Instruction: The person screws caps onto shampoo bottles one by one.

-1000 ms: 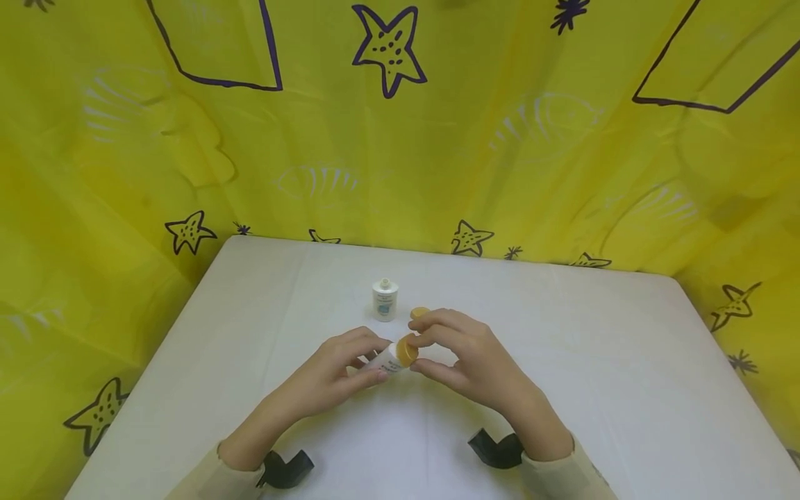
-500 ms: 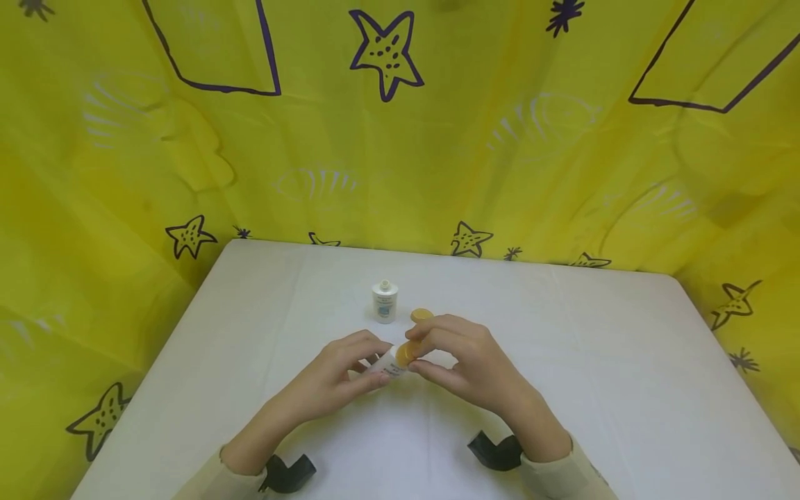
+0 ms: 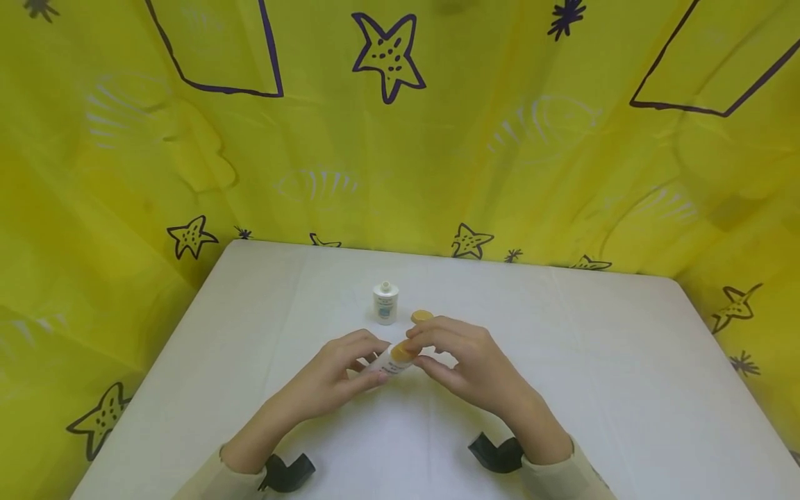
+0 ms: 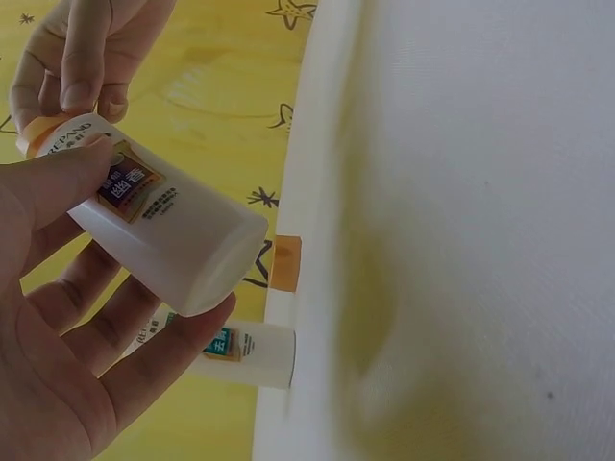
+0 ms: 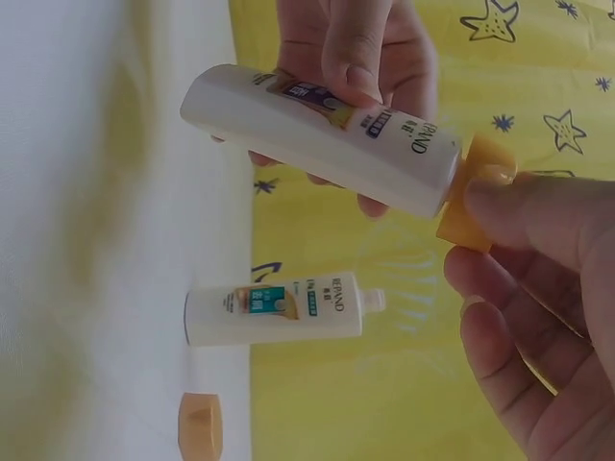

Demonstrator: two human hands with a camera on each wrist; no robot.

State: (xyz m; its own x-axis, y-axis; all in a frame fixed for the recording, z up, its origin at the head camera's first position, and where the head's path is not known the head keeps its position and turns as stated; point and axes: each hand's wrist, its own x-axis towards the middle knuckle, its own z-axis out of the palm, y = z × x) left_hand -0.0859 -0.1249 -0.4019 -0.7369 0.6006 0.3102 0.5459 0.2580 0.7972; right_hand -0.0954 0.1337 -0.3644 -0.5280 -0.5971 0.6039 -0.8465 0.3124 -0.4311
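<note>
My left hand (image 3: 344, 364) grips a white shampoo bottle (image 5: 322, 134) around its body, thumb on the label side. The bottle is held tilted above the table, its top pointing to my right hand (image 3: 465, 357). An orange cap (image 5: 478, 187) sits at the bottle's top, pinched between my right thumb and fingers; in the head view those fingers partly cover it. Beyond my hands a second white shampoo bottle (image 3: 385, 305) stands upright, its narrow spout bare. Near it a loose orange cap (image 3: 421, 316) lies on the table, just past my right fingertips.
A white cloth covers the table (image 3: 600, 361). Behind it and at both sides hangs a yellow curtain (image 3: 400, 160) with starfish and fish drawings. A black curved piece juts inward from each wrist, such as the left wrist mount (image 3: 287, 473).
My right fingers have shifted around the orange cap, which has turned and now shows less of its top. My left hand keeps hold of the bottle. The standing bottle and loose cap stay put.
</note>
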